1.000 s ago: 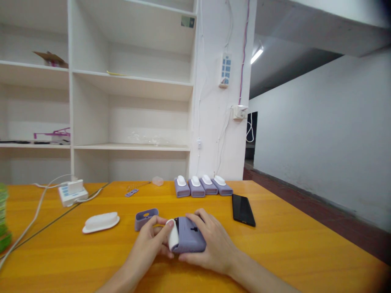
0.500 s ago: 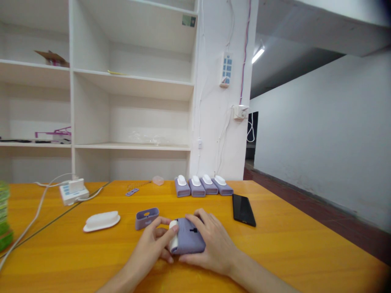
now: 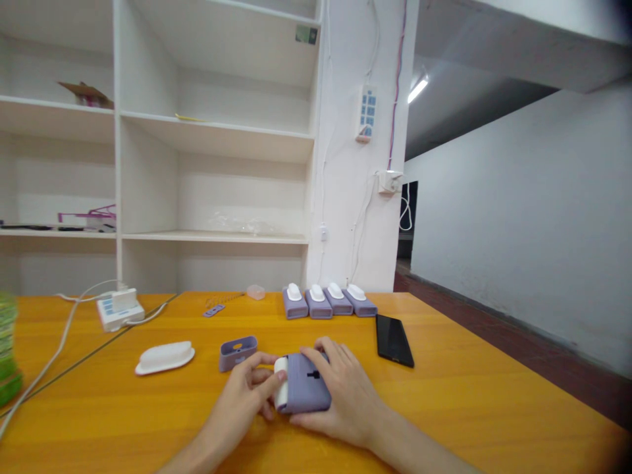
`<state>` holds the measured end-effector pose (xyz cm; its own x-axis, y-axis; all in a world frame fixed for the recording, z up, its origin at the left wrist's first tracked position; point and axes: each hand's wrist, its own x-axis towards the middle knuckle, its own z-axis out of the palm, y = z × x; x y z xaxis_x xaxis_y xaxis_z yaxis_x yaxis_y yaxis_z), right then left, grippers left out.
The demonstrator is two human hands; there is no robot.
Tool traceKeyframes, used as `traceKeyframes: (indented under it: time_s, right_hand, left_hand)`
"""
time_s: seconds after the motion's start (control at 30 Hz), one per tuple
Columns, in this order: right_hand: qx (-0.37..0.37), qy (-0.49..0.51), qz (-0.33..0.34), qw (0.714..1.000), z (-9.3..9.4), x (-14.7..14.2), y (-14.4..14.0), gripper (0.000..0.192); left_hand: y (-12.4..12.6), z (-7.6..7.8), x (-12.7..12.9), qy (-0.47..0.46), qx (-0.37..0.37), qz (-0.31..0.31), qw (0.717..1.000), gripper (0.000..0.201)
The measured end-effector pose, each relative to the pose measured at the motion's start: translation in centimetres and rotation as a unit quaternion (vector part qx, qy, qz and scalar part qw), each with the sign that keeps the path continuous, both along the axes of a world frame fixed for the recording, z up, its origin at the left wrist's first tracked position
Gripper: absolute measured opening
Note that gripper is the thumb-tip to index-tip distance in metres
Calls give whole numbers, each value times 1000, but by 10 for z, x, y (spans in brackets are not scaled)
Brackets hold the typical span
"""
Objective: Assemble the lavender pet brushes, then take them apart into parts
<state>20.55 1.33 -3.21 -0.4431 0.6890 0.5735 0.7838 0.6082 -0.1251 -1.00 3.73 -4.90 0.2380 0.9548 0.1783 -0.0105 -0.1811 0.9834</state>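
Near the front edge of the orange bench (image 3: 444,408), about midway along it, a purple box-shaped device (image 3: 307,390) with a white end cap lies on its side between both hands. The right hand (image 3: 345,392) is closed over its right side and top, fingers curled across the purple body with a small dark mark showing between them. The left hand (image 3: 243,395) grips the white-capped end, thumb pressed on the cap and fingers tucked beneath — the device touches the bench under both palms.

Just beyond the left hand stands a small purple open-topped piece (image 3: 237,351), close to the fingers but apart from them. Further left, a loose white lid (image 3: 164,357) lies flat on the bench. To the right of the device, a black phone (image 3: 394,340) lies face up, near the right hand's knuckles but not touching.

Along the back edge, four finished purple units (image 3: 328,301) with white tops sit in a tight row, and a small clear container (image 3: 255,291) and a little purple strip (image 3: 213,311) lie to their left. At the back left, a white power strip (image 3: 118,309) rests with its cable (image 3: 54,355) trailing toward the front left corner; something green (image 3: 7,355) pokes in at the left edge — too cropped to tell what it is. White shelving (image 3: 212,138) rises behind the bench
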Motion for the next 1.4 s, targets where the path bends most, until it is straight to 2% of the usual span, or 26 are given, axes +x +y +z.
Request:
traceKeyframes:
  time_s: [0.17, 0.37, 0.47, 0.63, 0.77, 1.1, 1.3, 1.4]
  right_hand:
    - [22, 17, 4, 1000, 2, -7, -5, 86]
    - [77, 35, -1, 996, 0, -15, -10, 72]
    - [89, 36, 5, 995, 1, -14, -10, 67]
    - [66, 11, 17, 998, 5, -11, -11, 65]
    - [56, 2, 18, 998, 5, -10, -11, 69]
    - [58, 23, 31, 998, 4, -10, -9, 71]
    - [37, 17, 38, 998, 9, -11, -7, 72]
    - [41, 11, 35, 999, 10, -11, -7, 70]
  left_hand:
    - [-13, 1, 7, 12, 48, 26, 998, 48]
    - [-20, 7, 8, -7, 92, -1, 996, 36]
    - [-24, 11, 6, 32, 127, 8, 991, 32]
    - [-32, 14, 5, 110, 176, 29, 978, 29]
    - [-33, 12, 6, 111, 184, 42, 976, 34]
    - [-32, 14, 6, 109, 194, 5, 975, 22]
    - [-29, 20, 6, 101, 190, 36, 976, 30]
    - [-27, 21, 4, 97, 181, 27, 978, 33]
